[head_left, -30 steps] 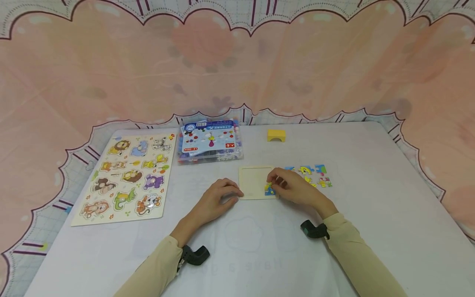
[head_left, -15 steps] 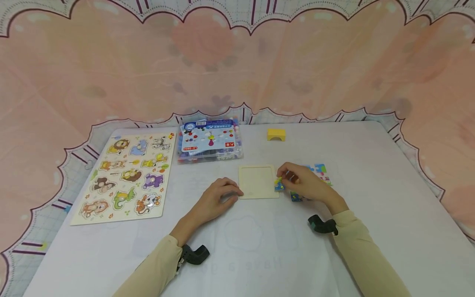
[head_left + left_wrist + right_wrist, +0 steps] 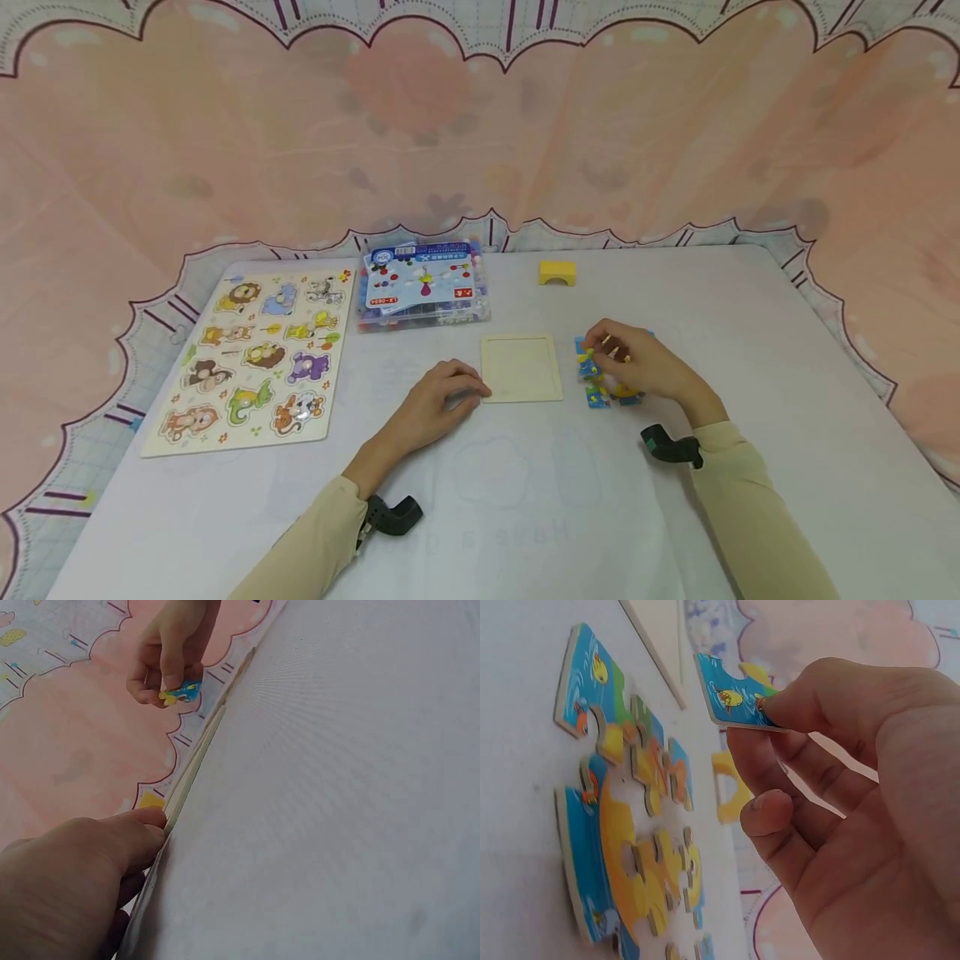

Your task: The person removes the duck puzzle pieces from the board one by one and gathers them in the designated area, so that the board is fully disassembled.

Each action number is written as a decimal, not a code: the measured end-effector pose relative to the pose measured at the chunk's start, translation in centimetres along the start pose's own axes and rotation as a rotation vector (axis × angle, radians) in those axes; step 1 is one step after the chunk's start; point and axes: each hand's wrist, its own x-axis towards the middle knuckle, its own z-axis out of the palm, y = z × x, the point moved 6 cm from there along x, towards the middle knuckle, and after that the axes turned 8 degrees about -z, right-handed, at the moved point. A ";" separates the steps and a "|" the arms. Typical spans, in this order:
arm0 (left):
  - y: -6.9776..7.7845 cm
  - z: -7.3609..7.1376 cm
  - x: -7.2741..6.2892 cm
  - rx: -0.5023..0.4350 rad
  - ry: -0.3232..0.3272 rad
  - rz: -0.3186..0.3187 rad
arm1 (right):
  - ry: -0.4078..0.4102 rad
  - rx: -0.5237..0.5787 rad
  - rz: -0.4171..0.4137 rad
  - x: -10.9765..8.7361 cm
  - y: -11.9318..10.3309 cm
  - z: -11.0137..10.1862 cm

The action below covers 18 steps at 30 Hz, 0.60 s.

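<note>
My right hand point(image 3: 643, 358) pinches a blue jigsaw puzzle piece point(image 3: 735, 699) with yellow ducklings on it, thumb on its printed face and fingers beneath. In the head view it hovers over several loose puzzle pieces point(image 3: 597, 397) on the table, partly hiding them. The right wrist view shows those blue, yellow and orange pieces point(image 3: 592, 679) spread apart. To their left lies a square, pale wooden puzzle tray point(image 3: 521, 368) with a raised border and no pieces in it. My left hand point(image 3: 435, 406) rests beside the tray, its loosely bent fingertips at the tray's near left corner.
A big animal puzzle board point(image 3: 255, 362) lies at the left. Behind the tray stand a clear plastic box point(image 3: 423, 312) with a blue printed sheet and a yellow arch block point(image 3: 557, 272). A patterned cloth point(image 3: 480, 150) hangs behind the white table point(image 3: 750, 333).
My right hand has lifted the duckling piece off the tray's right side and carried it rightward over the loose pieces. The left hand has stayed at the tray's corner.
</note>
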 end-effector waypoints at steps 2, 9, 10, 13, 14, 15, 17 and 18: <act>0.0 0.0 0.0 -0.001 0.003 0.003 | -0.005 0.003 0.024 -0.2 0.1 -0.2; -0.1 0.1 0.0 -0.002 0.000 0.001 | -0.011 -0.028 0.040 -0.6 0.7 -0.9; -0.1 0.1 0.0 -0.001 0.000 0.000 | -0.015 -0.030 0.046 -0.7 0.8 -0.9; -0.1 0.0 0.0 0.003 0.003 0.002 | -0.038 -0.029 0.067 -0.9 1.1 -1.1; -0.1 0.0 0.0 0.003 0.004 0.004 | -0.045 -0.030 0.074 -1.0 1.2 -1.2; -0.1 0.0 0.0 0.003 0.005 0.005 | -0.052 -0.030 0.085 -1.1 1.3 -1.2; -0.1 0.0 0.0 0.000 0.004 0.005 | -0.060 -0.033 0.097 -1.3 1.5 -1.4; -0.1 0.0 0.0 -0.002 0.003 0.004 | -0.062 -0.035 0.102 -1.4 1.6 -1.4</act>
